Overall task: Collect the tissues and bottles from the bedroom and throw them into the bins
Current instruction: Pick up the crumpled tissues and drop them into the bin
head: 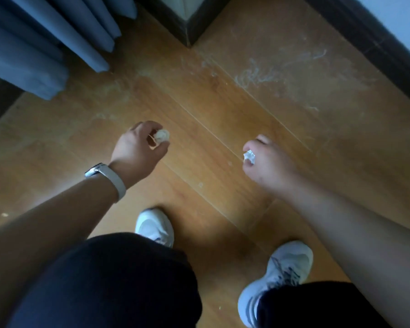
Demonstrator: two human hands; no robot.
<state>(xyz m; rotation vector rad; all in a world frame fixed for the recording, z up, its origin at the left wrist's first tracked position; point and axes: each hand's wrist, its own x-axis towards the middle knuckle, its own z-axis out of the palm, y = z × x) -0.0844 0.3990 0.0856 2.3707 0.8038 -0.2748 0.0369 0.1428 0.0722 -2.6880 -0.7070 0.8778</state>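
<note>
My left hand [137, 145], with a white watch band on its wrist, holds a crumpled white tissue [162, 135] between curled fingers and thumb, above the wooden floor. My right hand [268, 162] grips a second, smaller white tissue wad [249, 156], which peeks out between thumb and fingers. Both hands hang in front of me at about knee height. No bottle and no bin is in view.
Blue curtains [45, 43] hang at the upper left. A dark wall corner with skirting [189, 27] juts in at the top middle, and dark skirting [376, 48] runs along the upper right. The wooden floor [223, 102] bears pale dusty smears. My white shoes [155, 227] stand below.
</note>
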